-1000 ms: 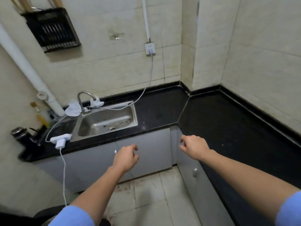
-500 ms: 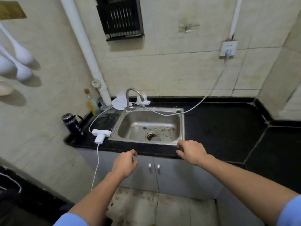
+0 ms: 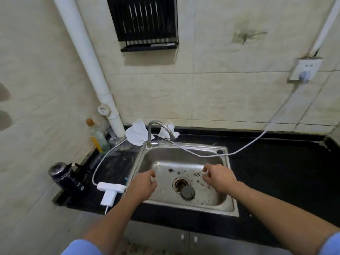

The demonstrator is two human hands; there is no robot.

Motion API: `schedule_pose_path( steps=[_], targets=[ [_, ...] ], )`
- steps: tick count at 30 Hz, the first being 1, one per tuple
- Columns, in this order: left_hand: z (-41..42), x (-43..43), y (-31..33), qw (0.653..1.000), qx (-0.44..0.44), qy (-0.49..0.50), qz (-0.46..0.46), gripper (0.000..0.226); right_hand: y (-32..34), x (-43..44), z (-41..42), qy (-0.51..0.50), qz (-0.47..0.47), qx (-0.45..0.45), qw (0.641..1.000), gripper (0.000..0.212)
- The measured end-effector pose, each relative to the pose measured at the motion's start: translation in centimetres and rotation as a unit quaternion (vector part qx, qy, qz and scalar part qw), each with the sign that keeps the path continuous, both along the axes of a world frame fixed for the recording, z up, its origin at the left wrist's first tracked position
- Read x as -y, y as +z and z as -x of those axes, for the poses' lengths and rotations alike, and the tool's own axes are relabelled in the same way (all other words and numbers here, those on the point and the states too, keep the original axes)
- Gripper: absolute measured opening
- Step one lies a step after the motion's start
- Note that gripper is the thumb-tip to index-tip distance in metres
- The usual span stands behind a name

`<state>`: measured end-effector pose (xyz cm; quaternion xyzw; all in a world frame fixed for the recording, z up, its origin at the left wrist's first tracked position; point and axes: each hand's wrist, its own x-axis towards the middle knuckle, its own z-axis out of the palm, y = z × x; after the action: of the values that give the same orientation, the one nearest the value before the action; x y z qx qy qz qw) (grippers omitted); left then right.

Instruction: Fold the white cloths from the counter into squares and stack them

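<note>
Two crumpled white cloths lie on the black counter behind the sink: a larger white cloth (image 3: 137,133) left of the tap and a smaller white cloth (image 3: 170,131) right of it. Both my hands hover over the steel sink, well short of the cloths. My left hand (image 3: 142,186) has loosely curled fingers and holds nothing. My right hand (image 3: 219,178) is also loosely curled and empty.
Steel sink (image 3: 229,205) with curved tap (image 3: 159,132) and a loose drain plug (image 3: 187,192). A white cable (image 3: 248,145) runs from the wall socket across the sink to a power strip (image 3: 111,187). Black flask (image 3: 66,176) and oil bottle (image 3: 98,138) stand at the left.
My view has swung left and moved closer to the sink. Both hands went forward from the counter's front edge to above the basin.
</note>
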<state>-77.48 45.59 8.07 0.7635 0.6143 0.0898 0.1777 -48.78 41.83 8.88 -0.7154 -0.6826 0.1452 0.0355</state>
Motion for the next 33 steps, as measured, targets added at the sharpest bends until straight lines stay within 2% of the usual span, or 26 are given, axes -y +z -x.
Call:
schedule_pose_path(
  steps=[9, 15, 20, 27, 30, 32, 33],
  targets=[
    [-0.3, -12.7, -1.9, 0.998, 0.005, 0.053, 0.029, 0.016, -1.6, -13.8, -0.5, 0.029, 0.027, -0.002, 0.999, 0.025],
    [2.5, -19.9, -3.2, 0.995, 0.006, 0.072, 0.066, 0.014, -4.9, -18.5, 1.8, 0.051, 0.086, -0.008, 0.995, 0.028],
    [6.2, -27.9, -6.8, 0.995, 0.007, 0.052, 0.084, 0.010, -8.2, -20.6, 4.7, -0.020, 0.152, -0.017, 0.988, 0.027],
    [8.6, -40.3, -13.8, 0.997, 0.004, 0.010, 0.082, 0.051, -12.3, -21.5, 9.2, -0.090, 0.185, -0.016, 0.978, 0.027],
    [8.0, -43.2, -16.3, 0.995, -0.026, 0.003, 0.101, 0.066, -12.8, -21.6, 10.7, -0.101, 0.196, -0.019, 0.975, 0.026],
    [7.7, -44.4, -17.8, 0.992, -0.054, -0.008, 0.117, 0.062, -13.2, -21.3, 11.3, -0.103, 0.201, -0.018, 0.974, 0.026],
    [7.6, -44.8, -18.5, 0.991, -0.049, -0.007, 0.120, 0.052, -13.4, -21.2, 11.4, -0.103, 0.204, -0.019, 0.973, 0.026]
  ],
)
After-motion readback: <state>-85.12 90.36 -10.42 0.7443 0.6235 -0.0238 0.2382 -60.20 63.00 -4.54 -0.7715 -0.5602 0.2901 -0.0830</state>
